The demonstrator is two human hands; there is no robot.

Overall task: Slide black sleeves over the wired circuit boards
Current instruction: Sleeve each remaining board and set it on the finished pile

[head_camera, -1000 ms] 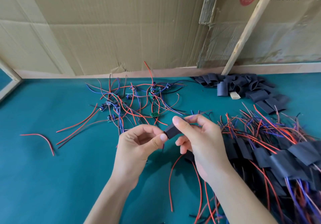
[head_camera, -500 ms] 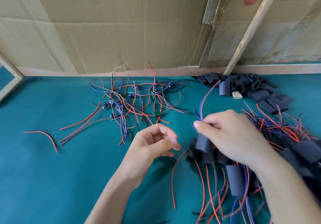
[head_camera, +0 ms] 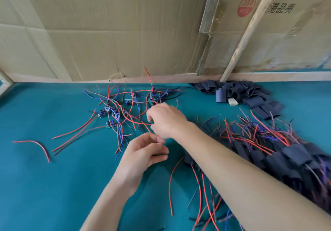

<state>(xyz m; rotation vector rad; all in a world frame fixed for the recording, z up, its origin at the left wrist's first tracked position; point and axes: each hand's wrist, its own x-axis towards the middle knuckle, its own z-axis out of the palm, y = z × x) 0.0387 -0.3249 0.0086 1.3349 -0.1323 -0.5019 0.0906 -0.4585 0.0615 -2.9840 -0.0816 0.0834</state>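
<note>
With my right hand [head_camera: 165,120] reaching across to the tangle of wired circuit boards [head_camera: 125,107] in the middle of the teal surface [head_camera: 44,186], its fingers are curled down onto the red and blue leads at the tangle's near-right edge. A small green bit shows under the fingertips, probably a board, but I cannot tell whether the grip has actually closed on it or on a wire.

My left hand [head_camera: 145,151] hovers nearer to me, just below the right one, fingers loosely curled, nothing in them.

Board orientation: no common direction. The boards lie scattered and their leads fan out every way; the longest red leads run down-left toward the near-left side, one red lead [head_camera: 149,77] sticks up toward the cardboard wall [head_camera: 107,33].

One loose red wire [head_camera: 38,145] lies alone, well to the left.

Black sleeves [head_camera: 250,96]: a loose pile at the far right by the wall, beside the foot of a leaning wooden slat [head_camera: 250,26], pointing every way. A small pale block [head_camera: 232,102] lies in that pile.

Sleeved boards [head_camera: 286,151]: a big heap at the right, partly behind my right forearm, long axes mixed, leads mostly fanning up-left and down toward me.
</note>
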